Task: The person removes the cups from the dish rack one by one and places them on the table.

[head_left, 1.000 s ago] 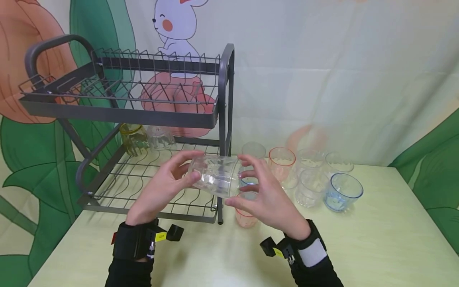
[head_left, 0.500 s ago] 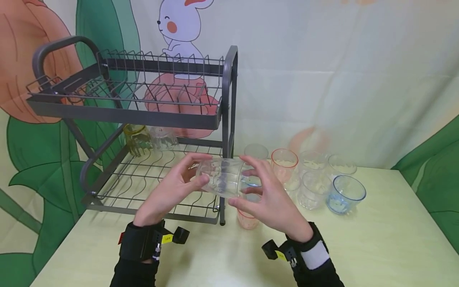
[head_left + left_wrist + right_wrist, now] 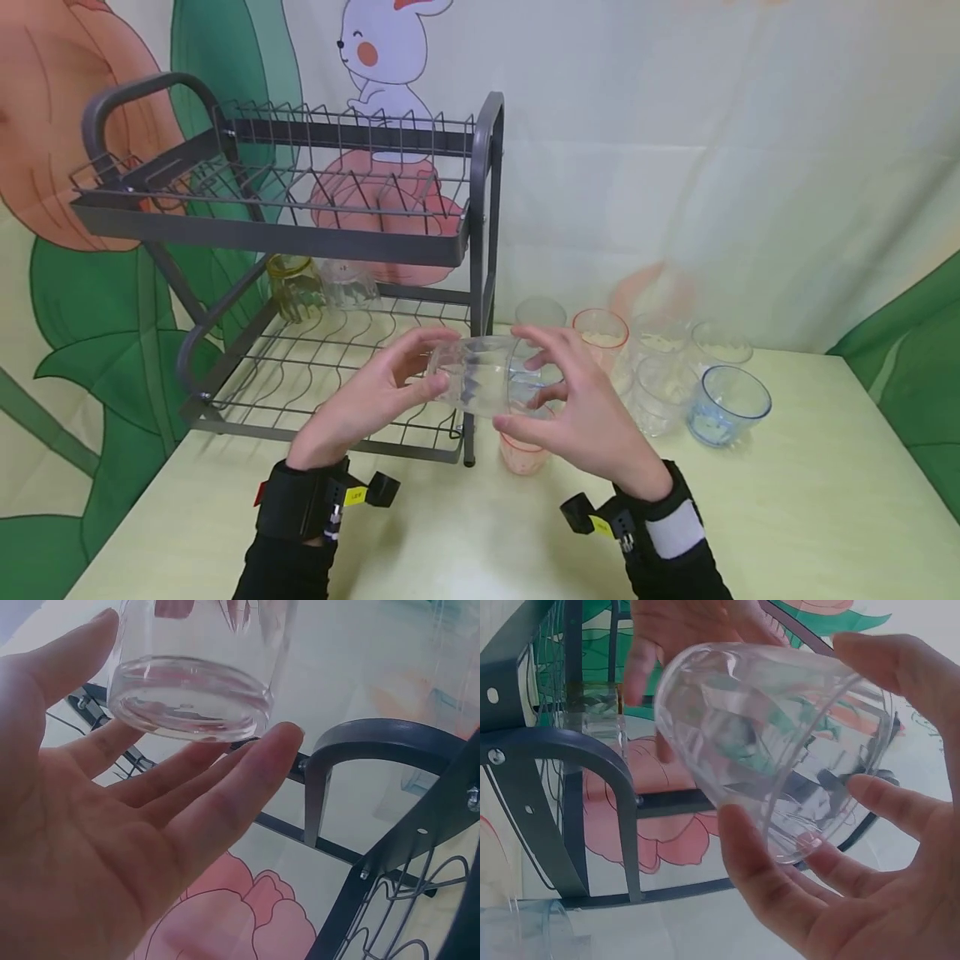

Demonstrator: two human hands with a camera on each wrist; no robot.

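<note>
A clear drinking glass point(image 3: 483, 379) is held sideways above the table, between both hands in the head view. My left hand point(image 3: 367, 396) has its thumb and fingers about the base end. In the left wrist view the thumb lies along the side of the glass point(image 3: 195, 645), and the fingers spread beneath its thick base. My right hand point(image 3: 596, 408) grips the rim end, thumb and fingertips curled round it. The right wrist view shows the fingertips point(image 3: 739, 821) pressed to the wall of the glass point(image 3: 727, 720).
Left stands a dark two-tier dish rack point(image 3: 270, 237); its lower tier holds a yellow glass point(image 3: 294, 292) and a clear glass point(image 3: 348, 287), upside down. Right of it several glasses crowd the table, including a blue glass point(image 3: 726, 408) and a red-rimmed glass point(image 3: 600, 333). Another red-rimmed glass point(image 3: 522, 454) stands nearer.
Both hands and the glass shift slightly right in the head view, along with the rack and other glasses as the view turns. The left thumb sits nearer the base end.
</note>
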